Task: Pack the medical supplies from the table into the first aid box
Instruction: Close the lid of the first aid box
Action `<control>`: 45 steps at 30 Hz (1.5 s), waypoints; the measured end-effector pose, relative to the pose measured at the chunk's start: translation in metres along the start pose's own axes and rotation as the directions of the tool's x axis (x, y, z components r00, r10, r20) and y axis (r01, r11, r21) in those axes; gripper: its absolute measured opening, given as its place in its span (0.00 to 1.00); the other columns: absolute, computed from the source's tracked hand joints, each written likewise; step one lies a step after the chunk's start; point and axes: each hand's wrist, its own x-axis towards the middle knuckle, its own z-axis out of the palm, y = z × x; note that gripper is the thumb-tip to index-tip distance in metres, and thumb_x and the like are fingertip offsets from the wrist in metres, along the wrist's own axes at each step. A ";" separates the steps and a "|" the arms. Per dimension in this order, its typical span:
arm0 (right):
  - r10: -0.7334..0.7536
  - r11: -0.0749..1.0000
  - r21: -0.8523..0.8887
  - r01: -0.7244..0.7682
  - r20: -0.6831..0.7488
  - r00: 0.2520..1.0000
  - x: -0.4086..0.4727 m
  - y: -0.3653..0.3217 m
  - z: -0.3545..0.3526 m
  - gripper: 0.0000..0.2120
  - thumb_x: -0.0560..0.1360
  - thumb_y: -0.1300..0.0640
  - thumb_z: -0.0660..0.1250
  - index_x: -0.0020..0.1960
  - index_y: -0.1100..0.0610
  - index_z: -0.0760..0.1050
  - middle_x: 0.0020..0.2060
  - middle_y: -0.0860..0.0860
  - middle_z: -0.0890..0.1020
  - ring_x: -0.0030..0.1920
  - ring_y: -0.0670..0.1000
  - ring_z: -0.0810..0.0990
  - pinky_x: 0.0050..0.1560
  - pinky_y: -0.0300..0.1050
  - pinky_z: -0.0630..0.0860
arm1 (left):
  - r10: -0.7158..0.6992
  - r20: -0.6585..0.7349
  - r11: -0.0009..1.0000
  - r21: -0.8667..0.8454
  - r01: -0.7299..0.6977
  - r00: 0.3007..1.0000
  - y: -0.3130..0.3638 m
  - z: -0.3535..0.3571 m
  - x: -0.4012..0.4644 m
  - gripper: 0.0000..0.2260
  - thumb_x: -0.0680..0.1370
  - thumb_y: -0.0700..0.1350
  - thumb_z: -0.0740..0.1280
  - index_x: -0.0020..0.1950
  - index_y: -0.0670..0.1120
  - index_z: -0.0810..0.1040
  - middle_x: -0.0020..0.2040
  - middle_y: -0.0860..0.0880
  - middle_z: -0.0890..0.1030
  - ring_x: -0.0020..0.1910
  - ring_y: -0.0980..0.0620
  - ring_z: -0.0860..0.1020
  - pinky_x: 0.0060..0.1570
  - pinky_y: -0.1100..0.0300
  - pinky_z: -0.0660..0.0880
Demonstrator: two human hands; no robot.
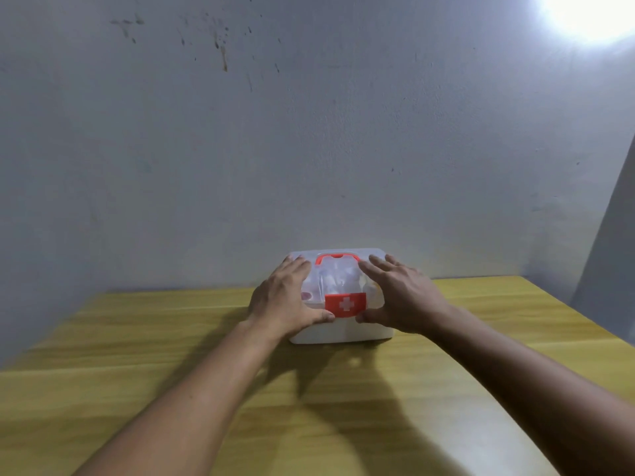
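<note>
A white first aid box [340, 333] with a clear lid, a red handle [337, 258] and a red latch with a white cross [345, 304] sits at the far middle of the wooden table [171, 338]. Its lid is down, and several supplies show blurred through it. My left hand [287, 293] lies flat on the lid's left side, thumb at the latch's left edge. My right hand [400, 293] lies on the lid's right side, thumb at the latch's right edge. Both palms press on the box.
A grey wall [309, 132] stands right behind the box. A bright light [591, 12] glares at the top right. The table's right edge runs diagonally at the right, with a grey panel [611, 252] beyond it.
</note>
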 end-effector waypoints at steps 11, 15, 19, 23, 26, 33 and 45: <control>-0.028 0.998 -0.053 0.027 -0.029 0.999 0.002 0.003 0.003 0.46 0.67 0.37 0.72 0.76 0.53 0.55 0.73 0.53 0.67 0.72 0.58 0.64 0.65 0.55 0.71 | 0.017 -0.023 1.000 -0.015 -0.017 1.000 -0.002 0.003 -0.001 0.43 0.60 0.63 0.77 0.70 0.49 0.69 0.72 0.52 0.71 0.69 0.50 0.73 0.59 0.50 0.77; -0.034 0.997 -0.073 0.032 -0.019 0.999 0.005 0.006 0.005 0.46 0.68 0.43 0.74 0.76 0.52 0.53 0.72 0.52 0.67 0.71 0.56 0.65 0.64 0.55 0.73 | 0.007 -0.023 0.999 -0.032 -0.008 1.000 -0.006 0.003 0.002 0.43 0.57 0.54 0.81 0.70 0.50 0.69 0.70 0.56 0.71 0.67 0.50 0.74 0.58 0.54 0.77; -0.026 0.997 -0.067 0.025 -0.025 0.999 0.012 0.008 0.009 0.45 0.68 0.45 0.74 0.76 0.53 0.54 0.72 0.53 0.67 0.71 0.57 0.65 0.64 0.55 0.72 | 0.000 -0.020 0.999 -0.045 -0.001 1.000 -0.008 0.006 0.010 0.43 0.57 0.52 0.82 0.69 0.49 0.70 0.69 0.55 0.72 0.67 0.48 0.74 0.58 0.53 0.77; -0.019 0.998 -0.055 0.017 -0.032 0.999 0.024 0.010 0.013 0.44 0.68 0.45 0.74 0.76 0.53 0.55 0.72 0.53 0.67 0.71 0.57 0.65 0.65 0.55 0.71 | -0.011 -0.018 0.999 -0.044 0.010 1.000 -0.011 0.009 0.021 0.44 0.58 0.52 0.82 0.70 0.50 0.69 0.71 0.54 0.71 0.68 0.48 0.73 0.60 0.53 0.76; -0.006 0.999 -0.048 0.005 -0.032 0.999 0.033 0.013 0.018 0.43 0.68 0.45 0.74 0.76 0.53 0.55 0.72 0.53 0.67 0.72 0.57 0.64 0.65 0.55 0.70 | -0.023 -0.007 0.998 -0.052 0.023 1.000 -0.012 0.012 0.030 0.46 0.58 0.51 0.82 0.73 0.50 0.67 0.75 0.53 0.67 0.70 0.49 0.72 0.64 0.54 0.73; 0.011 0.999 -0.039 -0.013 -0.041 0.999 0.056 0.020 0.028 0.43 0.68 0.46 0.75 0.75 0.53 0.56 0.72 0.53 0.68 0.73 0.58 0.63 0.65 0.56 0.71 | -0.043 -0.004 0.996 -0.075 0.042 0.999 -0.018 0.019 0.051 0.46 0.59 0.49 0.82 0.73 0.50 0.66 0.76 0.54 0.65 0.71 0.50 0.70 0.65 0.53 0.72; 0.133 0.988 0.095 -0.122 -0.128 0.983 0.045 0.025 0.050 0.49 0.72 0.46 0.70 0.77 0.55 0.38 0.78 0.55 0.41 0.77 0.59 0.44 0.74 0.61 0.57 | -0.082 0.039 0.989 0.128 0.076 0.996 -0.023 0.032 0.050 0.58 0.68 0.57 0.75 0.76 0.43 0.31 0.77 0.45 0.29 0.77 0.49 0.32 0.75 0.42 0.39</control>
